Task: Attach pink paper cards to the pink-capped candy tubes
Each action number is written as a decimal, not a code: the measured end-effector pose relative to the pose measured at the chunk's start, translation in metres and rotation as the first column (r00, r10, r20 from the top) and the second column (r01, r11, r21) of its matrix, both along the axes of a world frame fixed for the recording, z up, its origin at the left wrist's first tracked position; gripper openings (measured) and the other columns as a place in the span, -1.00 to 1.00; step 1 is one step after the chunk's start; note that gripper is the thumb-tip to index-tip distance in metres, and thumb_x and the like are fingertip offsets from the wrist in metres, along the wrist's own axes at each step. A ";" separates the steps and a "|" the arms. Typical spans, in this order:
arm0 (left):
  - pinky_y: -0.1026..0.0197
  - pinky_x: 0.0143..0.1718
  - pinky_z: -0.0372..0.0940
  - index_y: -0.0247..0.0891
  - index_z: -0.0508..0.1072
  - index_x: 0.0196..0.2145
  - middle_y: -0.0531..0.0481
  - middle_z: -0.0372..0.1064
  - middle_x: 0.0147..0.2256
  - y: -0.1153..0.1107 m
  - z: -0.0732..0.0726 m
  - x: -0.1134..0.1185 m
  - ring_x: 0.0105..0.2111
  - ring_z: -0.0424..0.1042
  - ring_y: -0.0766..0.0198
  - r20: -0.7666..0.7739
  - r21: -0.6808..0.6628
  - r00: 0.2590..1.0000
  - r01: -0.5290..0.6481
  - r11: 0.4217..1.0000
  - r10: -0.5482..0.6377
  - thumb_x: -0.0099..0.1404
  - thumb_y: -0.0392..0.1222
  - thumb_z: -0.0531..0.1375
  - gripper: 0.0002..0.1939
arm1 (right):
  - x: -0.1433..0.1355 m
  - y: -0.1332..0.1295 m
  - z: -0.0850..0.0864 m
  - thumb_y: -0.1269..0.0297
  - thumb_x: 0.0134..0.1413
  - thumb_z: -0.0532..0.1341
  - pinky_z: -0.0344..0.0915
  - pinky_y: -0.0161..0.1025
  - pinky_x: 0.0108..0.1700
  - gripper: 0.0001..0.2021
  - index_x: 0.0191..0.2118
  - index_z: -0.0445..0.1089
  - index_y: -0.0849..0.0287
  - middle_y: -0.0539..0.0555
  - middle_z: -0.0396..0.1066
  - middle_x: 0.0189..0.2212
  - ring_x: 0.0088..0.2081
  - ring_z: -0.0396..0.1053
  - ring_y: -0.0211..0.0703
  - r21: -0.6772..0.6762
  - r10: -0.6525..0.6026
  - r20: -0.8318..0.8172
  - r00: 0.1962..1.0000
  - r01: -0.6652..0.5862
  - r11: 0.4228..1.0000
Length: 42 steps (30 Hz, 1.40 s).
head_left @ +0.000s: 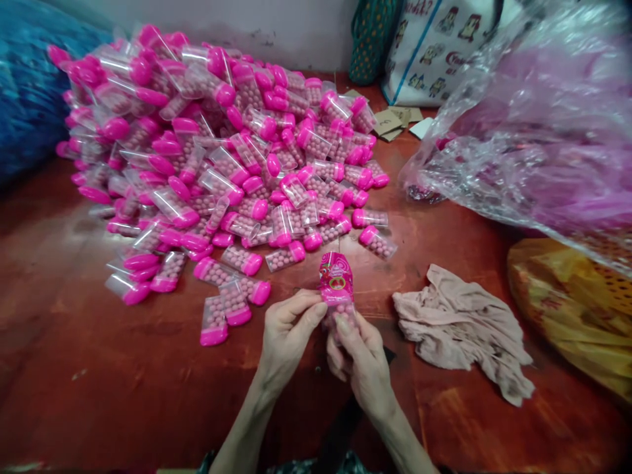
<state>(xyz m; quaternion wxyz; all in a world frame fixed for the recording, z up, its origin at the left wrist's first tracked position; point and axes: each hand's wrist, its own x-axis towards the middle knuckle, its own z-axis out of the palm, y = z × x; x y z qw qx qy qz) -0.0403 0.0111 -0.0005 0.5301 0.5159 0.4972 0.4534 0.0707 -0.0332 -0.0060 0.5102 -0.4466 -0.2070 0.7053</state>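
Held item: one small clear plastic container of round pink pellets (344, 313), upright between both hands at front centre, just above the red-brown tabletop (162, 395), with a glossy magenta printed wrap (336, 271) bearing a green-and-yellow oval emblem at its upper end. Left hand (291, 332): grip together, thumb and fingertips pinched on the left edge of the container, near the lower border of the wrap. Right hand (363, 355): grip clamped on the lower part of the container, thumb across the front, fingers curled behind. Beyond the hands, at left and centre: a large heap of clear, flattened plastic tubes with bright pink caps (228, 164), partly filled with pink pellets, piled high towards the pale wall (296, 29) and thinning to loose pieces at the near edge. Far left, beside the heap: a bulky blue plastic bag (29, 92). Against the wall: a dark green dotted fabric bag (371, 43) and a white bag printed with cartoon figures (439, 56), with brown cardboard pieces (390, 122) before them. Right: a crinkled transparent plastic bag with pink contents (533, 131); nearer, a crumpled pale pink cloth (459, 319), apart from the right hand; at far right, yellow translucent plastic sheeting (557, 309).
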 end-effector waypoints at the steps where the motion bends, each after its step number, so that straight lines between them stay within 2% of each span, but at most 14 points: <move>1: 0.23 -0.33 0.28 -0.26 0.54 -0.40 -0.01 0.44 -0.45 0.000 0.001 0.000 -0.41 0.38 0.23 0.003 -0.006 1.000 0.003 1.000 -0.003 0.12 -0.32 0.18 -0.88 | 0.000 0.001 0.000 0.13 0.14 0.07 -0.17 -0.48 -0.75 -0.78 -0.41 0.19 0.18 -0.19 0.03 -0.75 -0.75 -0.14 -0.47 0.005 0.007 0.020 1.000 -0.007 1.000; 7: 0.17 -0.28 0.28 -0.27 0.52 -0.34 -0.07 0.44 -0.38 0.002 0.003 -0.004 -0.34 0.39 0.19 -0.087 0.114 0.995 0.067 0.991 -0.057 0.14 -0.37 0.15 -0.84 | 0.001 0.004 0.001 0.13 0.15 0.06 -0.17 -0.47 -0.74 -0.78 -0.39 0.16 0.17 -0.20 0.00 -0.75 -0.73 -0.15 -0.45 0.017 0.036 0.085 0.996 -0.038 0.999; 13: 0.19 -0.32 0.25 -0.31 0.47 -0.41 -0.07 0.40 -0.44 0.006 0.001 -0.008 -0.39 0.35 0.23 -0.244 0.241 0.966 0.148 0.959 -0.088 0.15 -0.39 0.13 -0.88 | 0.003 0.002 -0.001 0.16 0.17 0.04 -0.18 -0.47 -0.73 -0.80 -0.38 0.16 0.18 -0.20 -0.01 -0.74 -0.73 -0.16 -0.46 0.023 0.072 0.076 0.994 -0.074 0.997; 18: 0.24 -0.41 0.20 -0.31 0.39 -0.50 0.01 0.32 -0.54 0.008 0.000 -0.007 -0.48 0.28 0.30 -0.326 0.198 0.939 0.183 0.963 -0.111 0.17 -0.36 0.09 -0.86 | 0.003 -0.001 -0.003 0.17 0.18 0.04 -0.15 -0.47 -0.73 -0.80 -0.39 0.15 0.17 -0.20 0.00 -0.73 -0.72 -0.15 -0.47 0.016 0.089 0.069 0.994 -0.090 0.996; 21: 0.26 -0.41 0.20 -0.30 0.39 -0.51 0.02 0.30 -0.53 0.007 -0.002 -0.006 -0.48 0.28 0.31 -0.283 0.151 0.954 0.151 0.977 -0.104 0.18 -0.35 0.09 -0.86 | 0.004 -0.001 -0.004 0.17 0.18 0.05 -0.16 -0.48 -0.73 -0.80 -0.38 0.18 0.18 -0.20 -0.02 -0.73 -0.72 -0.15 -0.47 0.027 0.082 0.046 0.996 -0.083 0.996; 25: 0.24 -0.31 0.25 -0.30 0.44 -0.40 -0.01 0.37 -0.43 0.005 -0.003 -0.006 -0.39 0.35 0.28 -0.140 0.065 0.983 0.127 0.990 -0.117 0.20 -0.34 0.09 -0.88 | 0.004 0.001 -0.007 0.19 0.19 0.04 -0.14 -0.49 -0.74 -0.82 -0.35 0.22 0.18 -0.19 0.02 -0.73 -0.73 -0.13 -0.48 0.034 0.052 0.000 0.999 -0.052 0.998; 29: 0.23 -0.25 0.29 -0.28 0.48 -0.32 -0.04 0.44 -0.35 0.005 -0.002 -0.007 -0.32 0.41 0.24 -0.064 0.050 0.990 0.126 0.991 -0.123 0.13 -0.37 0.17 -0.85 | 0.005 0.001 -0.010 0.21 0.19 0.04 -0.13 -0.50 -0.75 -0.82 -0.37 0.22 0.19 -0.19 0.03 -0.73 -0.75 -0.14 -0.49 0.045 0.044 -0.028 0.999 -0.043 0.998; 33: 0.20 -0.32 0.32 -0.29 0.50 -0.38 -0.05 0.45 -0.42 0.007 -0.003 -0.008 -0.39 0.41 0.24 -0.080 0.177 0.993 0.098 0.979 -0.085 0.14 -0.39 0.16 -0.87 | 0.004 0.000 -0.010 0.20 0.18 0.05 -0.13 -0.51 -0.75 -0.81 -0.35 0.25 0.21 -0.19 0.04 -0.74 -0.76 -0.14 -0.50 0.041 0.056 -0.057 0.997 -0.054 0.998; 38: 0.15 -0.29 0.31 -0.33 0.49 -0.38 -0.10 0.44 -0.44 0.007 -0.007 -0.010 -0.37 0.40 0.21 -0.295 0.449 0.955 0.154 0.880 -0.016 0.12 -0.45 0.16 -0.86 | 0.005 -0.002 -0.008 0.21 0.18 0.05 -0.14 -0.53 -0.77 -0.81 -0.35 0.28 0.22 -0.18 0.06 -0.74 -0.77 -0.17 -0.52 0.007 0.056 -0.169 0.984 -0.056 0.998; 42: 0.14 -0.27 0.30 -0.32 0.46 -0.36 -0.10 0.44 -0.44 0.005 -0.007 -0.011 -0.36 0.40 0.21 -0.354 0.511 0.935 0.185 0.839 0.009 0.11 -0.47 0.15 -0.84 | 0.004 -0.003 -0.006 0.21 0.16 0.07 -0.14 -0.55 -0.78 -0.80 -0.37 0.30 0.22 -0.18 0.05 -0.73 -0.76 -0.19 -0.51 -0.024 0.037 -0.257 0.966 -0.044 0.999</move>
